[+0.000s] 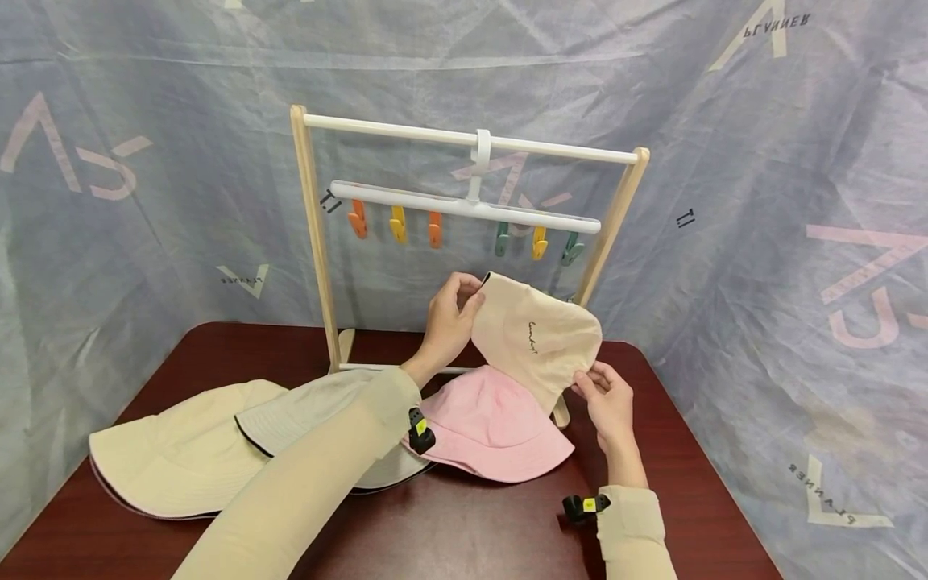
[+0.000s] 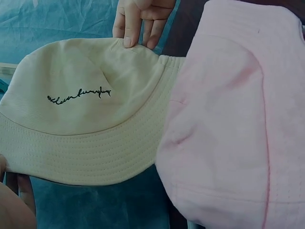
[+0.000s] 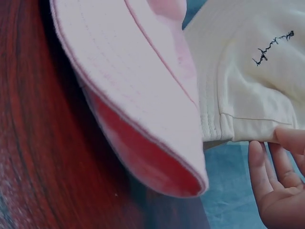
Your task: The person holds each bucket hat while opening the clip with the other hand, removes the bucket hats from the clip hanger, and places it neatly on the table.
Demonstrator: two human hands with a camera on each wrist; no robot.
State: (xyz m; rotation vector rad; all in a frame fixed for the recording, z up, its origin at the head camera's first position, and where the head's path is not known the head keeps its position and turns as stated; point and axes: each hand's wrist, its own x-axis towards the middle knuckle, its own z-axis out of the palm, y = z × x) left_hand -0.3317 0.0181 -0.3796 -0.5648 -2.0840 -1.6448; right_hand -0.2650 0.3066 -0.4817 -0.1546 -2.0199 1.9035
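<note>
A cream bucket hat (image 1: 554,322) with dark script stitched on its crown is held up sideways between both hands, below the hanger. My left hand (image 1: 448,322) pinches the brim edge at its upper left. At the lower right, my right hand (image 1: 609,405) pinches the crown fabric between thumb and fingers, as the right wrist view shows with the fingers (image 3: 259,167) under the cloth. A pink bucket hat (image 1: 493,419) lies just below, overlapped by the cream hat in the head view. In the left wrist view the lettering (image 2: 78,97) faces the camera.
Behind stands a wooden rack (image 1: 312,234) with a white hanger (image 1: 464,207) hooked on its bar. Orange, yellow and green clips (image 1: 435,229) hang from it. A pale yellow hat (image 1: 181,451) and a grey hat (image 1: 304,411) lie on the dark red table (image 1: 464,532), partly behind my left arm.
</note>
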